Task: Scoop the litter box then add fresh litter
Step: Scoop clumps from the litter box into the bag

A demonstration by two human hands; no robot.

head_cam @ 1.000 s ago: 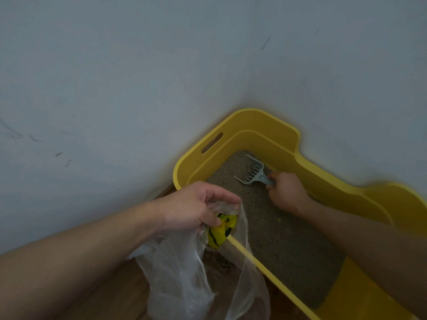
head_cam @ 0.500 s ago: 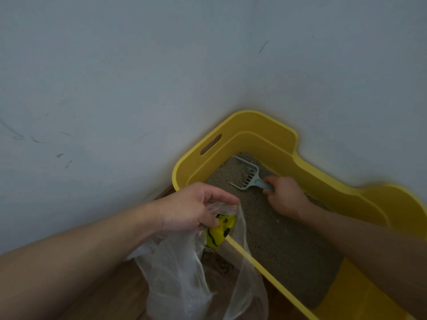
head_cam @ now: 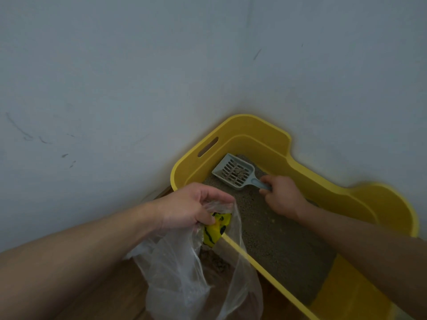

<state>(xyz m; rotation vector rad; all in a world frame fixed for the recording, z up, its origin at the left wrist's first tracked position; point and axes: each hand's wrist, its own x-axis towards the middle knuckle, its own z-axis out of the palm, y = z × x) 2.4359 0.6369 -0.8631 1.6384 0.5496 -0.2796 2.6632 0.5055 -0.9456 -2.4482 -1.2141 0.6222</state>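
A yellow litter box (head_cam: pixel 254 125) stands in the corner of two walls, its floor covered with grey litter (head_cam: pixel 272 229). My right hand (head_cam: pixel 280 196) grips the handle of a grey slotted scoop (head_cam: pixel 233 170), which is lifted above the litter near the far corner and holds several brownish clumps. My left hand (head_cam: pixel 189 206) pinches the rim of a clear plastic bag (head_cam: pixel 184 280) just outside the box's near wall. The bag hangs open, with clumps visible inside it and a yellow and black patch (head_cam: pixel 216 232) at its mouth.
Pale walls (head_cam: pixel 115 77) close in behind and to the left of the box. A strip of wooden floor (head_cam: pixel 111 303) shows under the bag. The box's high sides and a slot handle (head_cam: pixel 208 146) border the scoop.
The scoop has turned from digging tines-down in the litter to face up, lifted with clumps in it. My right hand moved slightly left. My left hand and the bag stayed put.
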